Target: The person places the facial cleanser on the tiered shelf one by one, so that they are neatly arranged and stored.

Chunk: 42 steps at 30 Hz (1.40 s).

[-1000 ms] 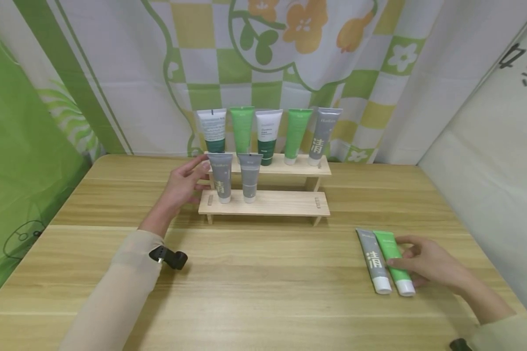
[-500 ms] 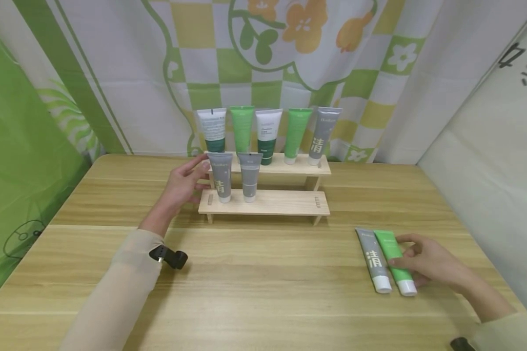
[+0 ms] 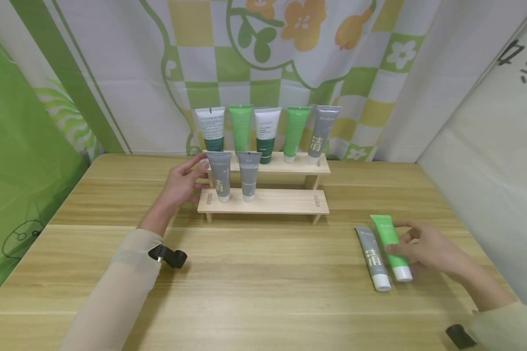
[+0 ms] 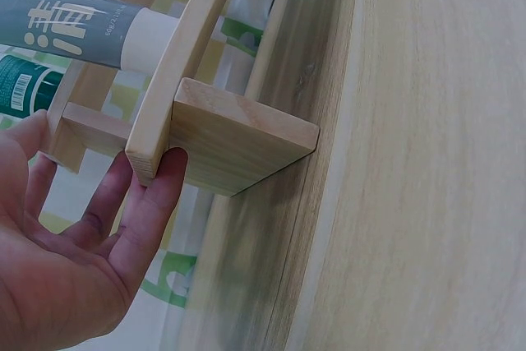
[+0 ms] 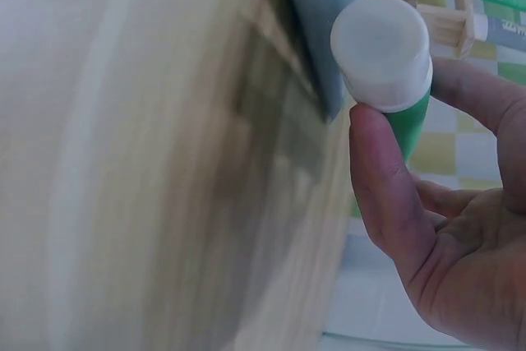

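In the head view, my right hand (image 3: 428,248) pinches a green squeeze tube (image 3: 388,236) with a white cap, raised slightly off the table. The cap (image 5: 382,51) faces the camera in the right wrist view. Beside it lies a grey tube (image 3: 372,256) on the table. My left hand (image 3: 180,183) holds the left end of a two-tier wooden stand (image 3: 285,201). In the left wrist view, the thumb is at the upper tier and fingertips (image 4: 173,166) touch the lower board. Two grey tubes (image 3: 219,175) stand cap-down on the lower tier's left part.
The upper tier bears a row of upright tubes: white-and-green ones (image 3: 267,129), green ones (image 3: 296,131) and a grey one (image 3: 322,131) at the right end. A patterned curtain (image 3: 233,68) hangs behind the wooden table (image 3: 246,292). A white wall panel (image 3: 487,146) stands at the right.
My right hand has lifted the green tube off the table and moved it slightly away from me, apart from the grey tube. My left hand has stayed at the stand.
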Each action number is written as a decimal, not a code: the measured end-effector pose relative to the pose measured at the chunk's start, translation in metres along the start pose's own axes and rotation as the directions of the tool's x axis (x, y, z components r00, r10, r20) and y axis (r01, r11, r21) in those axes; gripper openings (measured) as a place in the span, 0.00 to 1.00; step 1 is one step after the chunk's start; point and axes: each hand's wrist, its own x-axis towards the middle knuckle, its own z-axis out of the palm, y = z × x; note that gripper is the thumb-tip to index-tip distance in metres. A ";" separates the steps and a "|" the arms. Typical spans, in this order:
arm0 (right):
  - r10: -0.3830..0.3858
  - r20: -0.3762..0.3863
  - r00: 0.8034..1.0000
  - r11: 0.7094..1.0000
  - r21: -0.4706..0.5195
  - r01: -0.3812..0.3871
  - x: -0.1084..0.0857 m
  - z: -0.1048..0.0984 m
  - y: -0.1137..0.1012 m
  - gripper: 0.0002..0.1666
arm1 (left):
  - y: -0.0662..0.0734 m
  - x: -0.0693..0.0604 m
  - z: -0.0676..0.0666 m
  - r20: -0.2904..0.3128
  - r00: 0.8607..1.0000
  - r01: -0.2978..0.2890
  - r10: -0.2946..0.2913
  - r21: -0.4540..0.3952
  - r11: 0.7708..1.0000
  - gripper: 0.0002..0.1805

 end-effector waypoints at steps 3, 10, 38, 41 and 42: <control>-0.013 -0.008 1.000 1.000 0.004 0.013 0.003 0.000 -0.010 0.50 | 0.000 0.000 -0.001 0.003 1.000 0.001 -0.001 -0.003 1.000 0.34; -0.053 -0.046 0.998 0.998 0.020 0.054 0.013 0.004 -0.032 0.52 | -0.001 0.001 0.000 0.003 1.000 0.000 0.000 0.001 1.000 0.34; -0.233 -0.230 0.945 0.959 0.107 0.263 0.065 0.049 -0.124 0.54 | -0.002 0.001 -0.001 0.005 1.000 -0.013 0.013 0.003 1.000 0.35; -0.265 -0.268 0.926 0.944 0.122 0.306 0.071 0.057 -0.131 0.52 | -0.002 0.001 -0.001 0.002 1.000 -0.014 0.014 0.000 1.000 0.35; -0.279 -0.279 0.919 0.938 0.124 0.323 0.073 0.059 -0.133 0.51 | -0.002 0.001 -0.001 0.004 1.000 -0.015 0.015 0.002 1.000 0.35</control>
